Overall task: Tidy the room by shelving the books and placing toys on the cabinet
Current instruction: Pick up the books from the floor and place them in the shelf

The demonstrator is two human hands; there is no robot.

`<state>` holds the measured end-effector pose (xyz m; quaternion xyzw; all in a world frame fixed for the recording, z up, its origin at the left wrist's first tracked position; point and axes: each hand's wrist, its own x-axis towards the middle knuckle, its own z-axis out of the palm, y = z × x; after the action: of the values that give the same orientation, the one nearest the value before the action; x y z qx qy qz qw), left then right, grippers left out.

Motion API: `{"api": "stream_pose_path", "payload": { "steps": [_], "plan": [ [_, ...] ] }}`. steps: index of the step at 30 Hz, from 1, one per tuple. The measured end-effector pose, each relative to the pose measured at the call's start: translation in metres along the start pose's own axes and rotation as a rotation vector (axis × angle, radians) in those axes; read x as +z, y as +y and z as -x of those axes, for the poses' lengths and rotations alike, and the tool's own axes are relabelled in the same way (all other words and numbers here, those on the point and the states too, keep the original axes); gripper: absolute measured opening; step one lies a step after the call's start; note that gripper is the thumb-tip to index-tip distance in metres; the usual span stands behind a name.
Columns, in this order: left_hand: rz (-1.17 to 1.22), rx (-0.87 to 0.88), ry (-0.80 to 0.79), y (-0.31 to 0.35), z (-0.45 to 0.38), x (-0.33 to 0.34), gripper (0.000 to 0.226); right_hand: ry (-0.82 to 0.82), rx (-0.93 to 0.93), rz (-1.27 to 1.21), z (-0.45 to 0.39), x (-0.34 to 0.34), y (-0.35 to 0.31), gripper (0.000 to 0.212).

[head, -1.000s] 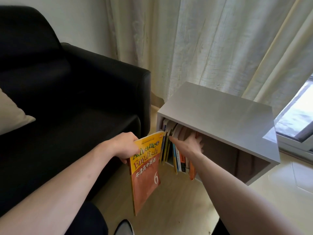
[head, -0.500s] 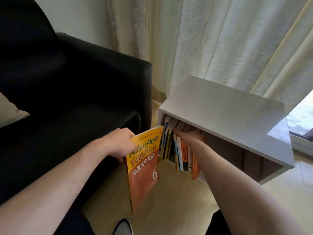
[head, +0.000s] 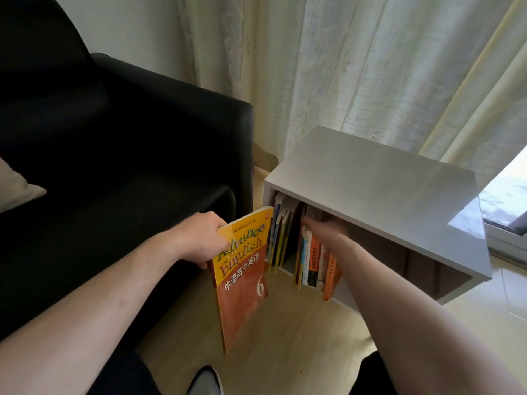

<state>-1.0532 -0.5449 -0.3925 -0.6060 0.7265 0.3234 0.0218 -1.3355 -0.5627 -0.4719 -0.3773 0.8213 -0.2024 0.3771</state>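
Seen from the head camera, an orange-and-yellow textbook [head: 242, 276] is gripped at its upper left edge by the left hand [head: 201, 238], fingers curled round it, and held upright just in front of the grey cabinet [head: 373, 178]. The right hand [head: 325, 230] is reached into the cabinet's open front against the shelved books [head: 312, 260]; blur hides whether its fingers are closed. A dark gap is seen between two groups of books.

Yellow-and-brown book [head: 242, 272], grey cabinet [head: 379, 183], black sofa [head: 119, 138], cream curtain [head: 356, 61].
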Motion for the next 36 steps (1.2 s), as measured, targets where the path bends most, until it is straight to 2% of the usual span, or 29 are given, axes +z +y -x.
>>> {"api": "stream_pose_path", "payload": {
  "steps": [11, 23, 27, 36],
  "plan": [
    [0.08, 0.082, 0.01, 0.034, -0.001, 0.018, 0.02, 0.007, 0.029, -0.03, -0.002, -0.02, 0.025, 0.054],
    [-0.027, 0.085, 0.277, 0.088, -0.032, 0.067, 0.015, 0.025, 0.007, -0.052, -0.007, -0.022, 0.036, 0.057],
    [-0.001, 0.08, 0.381, 0.095, -0.045, 0.081, 0.017, 0.034, -0.022, -0.056, -0.006, -0.022, 0.037, 0.046],
    [0.19, 0.071, 0.407, 0.103, -0.086, 0.11, 0.026, 0.072, -0.016, -0.062, -0.013, -0.018, 0.043, 0.051]
  ]
}}
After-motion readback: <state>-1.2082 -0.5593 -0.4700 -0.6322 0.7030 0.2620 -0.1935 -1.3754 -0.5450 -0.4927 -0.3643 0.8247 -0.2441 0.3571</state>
